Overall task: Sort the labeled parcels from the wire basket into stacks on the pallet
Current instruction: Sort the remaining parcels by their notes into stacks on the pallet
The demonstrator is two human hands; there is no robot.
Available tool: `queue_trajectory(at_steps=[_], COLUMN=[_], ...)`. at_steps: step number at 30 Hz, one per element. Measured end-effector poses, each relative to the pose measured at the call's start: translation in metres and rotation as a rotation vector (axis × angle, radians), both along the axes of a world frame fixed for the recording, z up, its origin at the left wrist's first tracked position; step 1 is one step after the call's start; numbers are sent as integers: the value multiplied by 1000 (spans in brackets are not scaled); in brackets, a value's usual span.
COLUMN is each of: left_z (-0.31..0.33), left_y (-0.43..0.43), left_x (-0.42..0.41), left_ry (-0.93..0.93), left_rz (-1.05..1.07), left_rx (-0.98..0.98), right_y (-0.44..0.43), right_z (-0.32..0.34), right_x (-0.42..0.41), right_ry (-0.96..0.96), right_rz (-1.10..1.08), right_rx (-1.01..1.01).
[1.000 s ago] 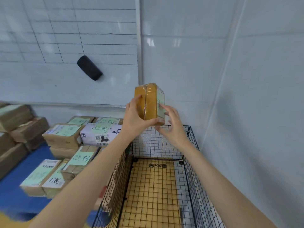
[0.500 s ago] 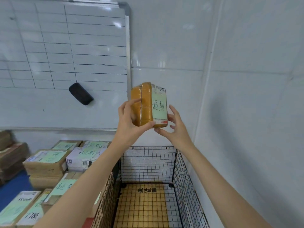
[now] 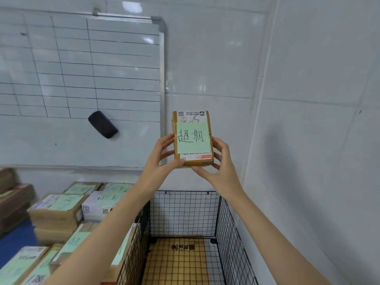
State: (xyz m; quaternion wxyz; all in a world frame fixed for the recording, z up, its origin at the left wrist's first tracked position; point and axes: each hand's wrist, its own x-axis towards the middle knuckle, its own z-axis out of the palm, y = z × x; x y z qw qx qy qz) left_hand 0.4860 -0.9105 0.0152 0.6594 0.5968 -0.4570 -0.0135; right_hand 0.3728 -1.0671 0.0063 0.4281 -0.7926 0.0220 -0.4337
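1. Both hands are up at chest height, holding a small tape-wrapped brown cardboard parcel (image 3: 192,138) upright, its pale green handwritten label (image 3: 193,137) facing the camera.
2. Left hand (image 3: 158,161) grips the parcel's left edge with the thumb along the bottom; right hand (image 3: 221,161) cups the right edge and underside.
3. The parcel sits in the air above the black wire basket (image 3: 185,212), which shows only a yellow gridded board (image 3: 176,262) on its floor.
4. Left of the basket, stacked label-topped cardboard boxes (image 3: 57,210) sit near a blue surface.
5. A black eraser (image 3: 102,124) sticks to the whiteboard (image 3: 82,79) behind.
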Motion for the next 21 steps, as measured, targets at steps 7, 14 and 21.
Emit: queue_trajectory(at_steps=[7,14,21], left_z=[-9,-21,-34], left_y=[22,78,163], left_x=[-10,0,24], left_ry=[1,17,21], left_rz=[63,259,469], left_rx=[-35,-46,13], right_y=[25,69,139], right_z=[-6,-15,-21], right_x=[7,43,88], right_ry=[6,68,118], right_rz=[135,340,518], right_rx=[25,39,61])
